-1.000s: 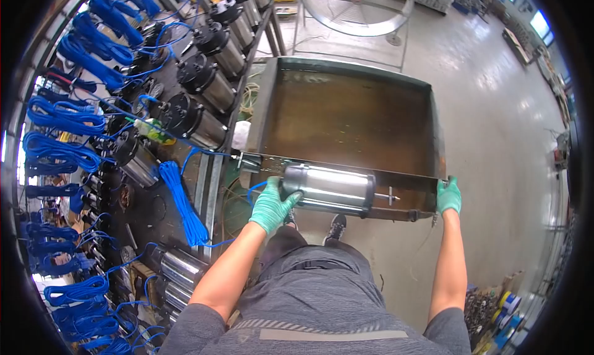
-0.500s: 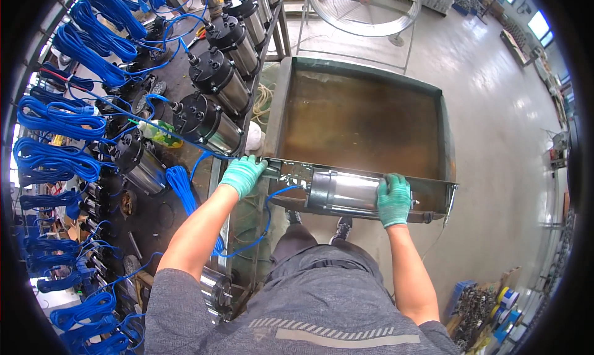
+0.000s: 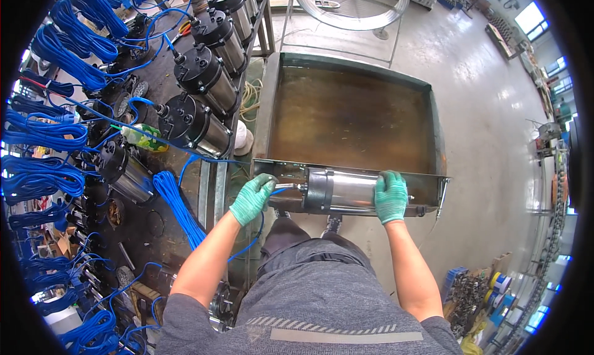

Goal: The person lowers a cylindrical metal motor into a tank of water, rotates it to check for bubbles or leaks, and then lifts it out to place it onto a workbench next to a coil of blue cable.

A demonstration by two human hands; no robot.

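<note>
A shiny steel motor cylinder (image 3: 351, 190) with a black end cap lies sideways in a narrow metal trough (image 3: 427, 185) along the tank's near edge. My right hand (image 3: 391, 197), in a green glove, is wrapped over the cylinder's right end. At its left end, my gloved left hand (image 3: 252, 199) grips a slim metal fitting (image 3: 287, 186) that meets the black cap. A blue cable (image 3: 253, 240) runs beneath the left hand, and part of it shows beside the fitting. The fingertips of the left hand partly hide the fitting.
The square metal tank (image 3: 265, 116) holds brownish liquid. On the left, a dark workbench (image 3: 154, 231) carries several upright motors (image 3: 201, 76), blue cable coils (image 3: 46, 175) and a green-labelled bottle (image 3: 143, 136). A round wire fan guard (image 3: 352, 24) stands beyond the tank.
My left hand has moved slightly down and right, from the trough's left end to the cylinder's cap, bringing the metal fitting against it. My right hand stays on the cylinder.
</note>
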